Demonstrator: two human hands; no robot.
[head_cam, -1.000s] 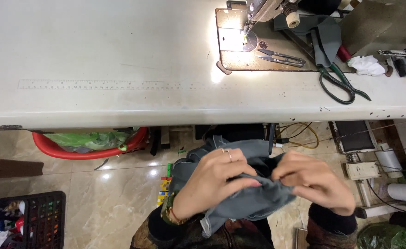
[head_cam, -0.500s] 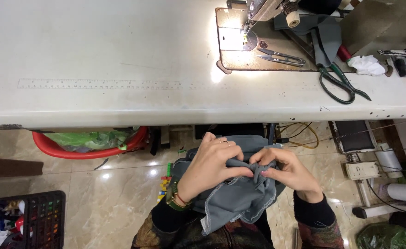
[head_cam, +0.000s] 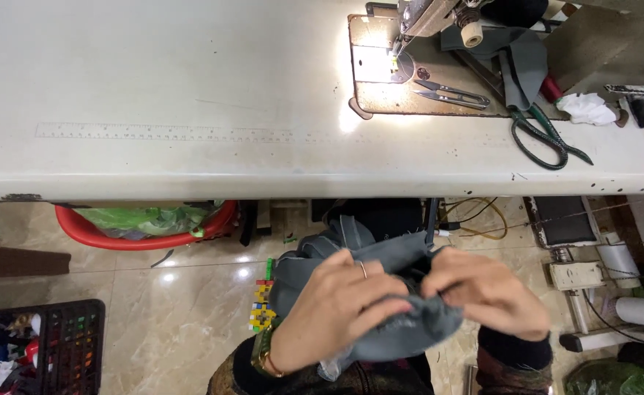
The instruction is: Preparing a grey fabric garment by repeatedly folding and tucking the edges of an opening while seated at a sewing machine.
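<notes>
Both hands work low at six o'clock, below the tabletop edge: the left hand (head_cam: 336, 307) curls over a crumpled grey-blue piece of fabric (head_cam: 402, 333), fingers pinching a fold, while the right hand (head_cam: 486, 292) pinches the same fold from the other side, likely to keep it taut. On the cream tabletop (head_cam: 154, 88), at one o'clock, dark-handled shears (head_cam: 548, 135) lie beside the lit sewing machine plate (head_cam: 388, 69), within reach.

both hands sit below the near edge of the worktop (head_cam: 190, 179), close together at lap level. left hand (head_cam: 333, 307): fingers curled inward, ring on one finger, bracelet at the wrist. right hand (head_cam: 486, 292): fingers bent and pinched closed, fingertips meeting those of the left hand.
</notes>
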